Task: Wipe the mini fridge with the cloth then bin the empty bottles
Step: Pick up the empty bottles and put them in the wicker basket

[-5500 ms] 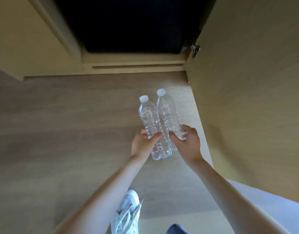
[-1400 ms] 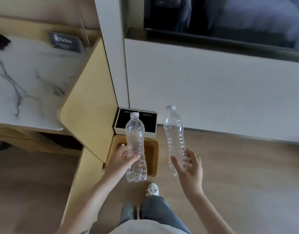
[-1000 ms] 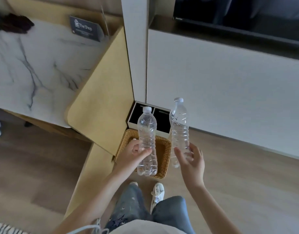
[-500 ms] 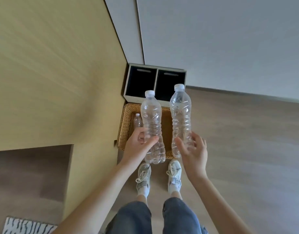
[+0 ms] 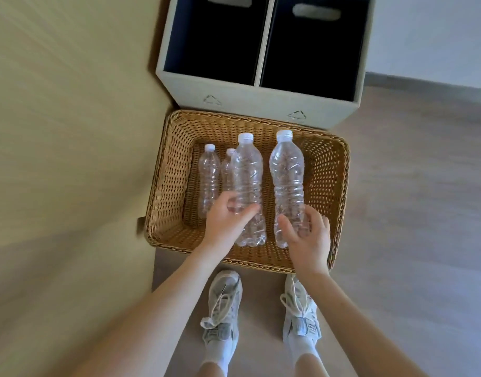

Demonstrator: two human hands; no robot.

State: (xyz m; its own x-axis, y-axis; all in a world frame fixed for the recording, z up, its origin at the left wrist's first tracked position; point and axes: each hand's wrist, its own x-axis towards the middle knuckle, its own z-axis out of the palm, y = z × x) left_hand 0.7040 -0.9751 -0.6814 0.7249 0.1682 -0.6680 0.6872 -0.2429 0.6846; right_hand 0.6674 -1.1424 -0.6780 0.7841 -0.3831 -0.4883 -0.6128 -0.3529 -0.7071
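Both hands loaded. Left hand (image 5: 228, 216) grips the lower half of a clear ribbed plastic bottle with a white screw cap (image 5: 247, 170), thumb across the front and fingers wrapped behind. Right hand (image 5: 307, 240) grips a second clear ribbed bottle with a white cap (image 5: 287, 170) low on its body, thumb on the left side and fingers curled round the right. Both bottles look empty, caps pointing away from the person, roughly parallel and just beside each other without touching. Both sit over the opening of a rectangular tan woven wicker basket (image 5: 340, 186) on the floor; cannot tell if their bases touch the basket's bottom. Two more clear capped bottles are inside the basket on its left side: one fully visible (image 5: 209, 175), one mostly hidden behind the left-hand bottle (image 5: 227, 167). Touching the basket's far edge is a grey fabric-look bin with two dark compartments (image 5: 261, 102), a recycling triangle printed on the front under each and a handle cut-out in each far wall; the compartment contents are too dark to read. A tan wood-grain cabinet panel (image 5: 70, 104) runs along the left, just beside the basket and bin. Grey-brown wood-plank floor (image 5: 410, 213) is to the right. Two white lace-up sneakers (image 5: 223, 303) stand at the basket's near edge.
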